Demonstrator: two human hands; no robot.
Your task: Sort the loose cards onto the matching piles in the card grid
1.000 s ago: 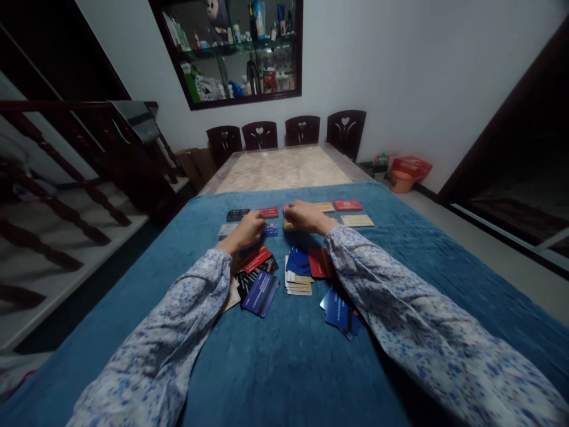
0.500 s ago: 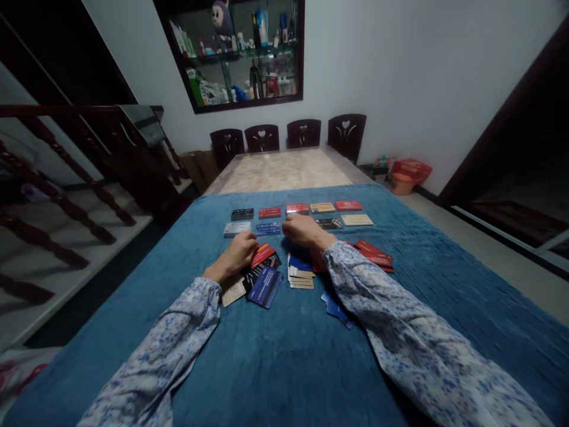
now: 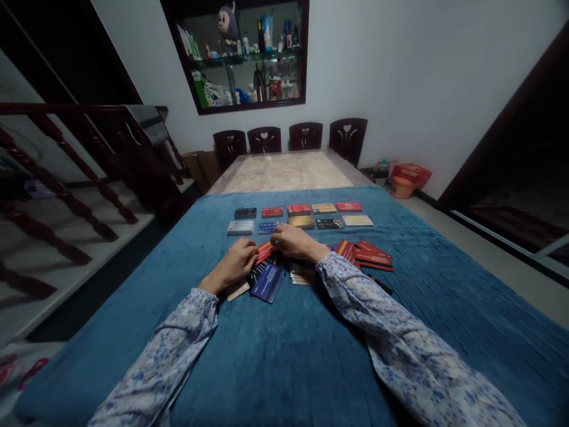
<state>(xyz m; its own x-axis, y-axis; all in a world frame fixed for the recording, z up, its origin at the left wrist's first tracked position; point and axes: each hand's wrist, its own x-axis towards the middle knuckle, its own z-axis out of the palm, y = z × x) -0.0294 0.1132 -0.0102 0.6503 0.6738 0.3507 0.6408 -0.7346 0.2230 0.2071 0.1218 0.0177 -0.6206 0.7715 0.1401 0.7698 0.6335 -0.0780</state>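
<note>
Between my two hands is a red card (image 3: 265, 252) with a yellow stripe. My left hand (image 3: 237, 261) has its fingers closed at the card's left edge. My right hand (image 3: 293, 240), fingers bent in a pinch, is at its right end. Below lie a blue card (image 3: 268, 283), black cards (image 3: 258, 271) and a beige card (image 3: 237, 290), loosely overlapping. Tan-edged cards (image 3: 303, 276) are partly hidden under my right wrist. Beyond my hands, several card stacks stand in two rows, among them a gold stack (image 3: 301, 222) and a blue stack (image 3: 269, 228).
Loose red cards (image 3: 373, 258) lie right of my right wrist, with a dark card (image 3: 380, 283) partly under the sleeve. A blue cloth (image 3: 275, 362) covers the near part of the table (image 3: 288, 169). Dark chairs (image 3: 306, 137) stand at the far end.
My right hand has moved left from over the card stacks to the red card beside my left hand, uncovering the gold stack. The view has shifted slightly.
</note>
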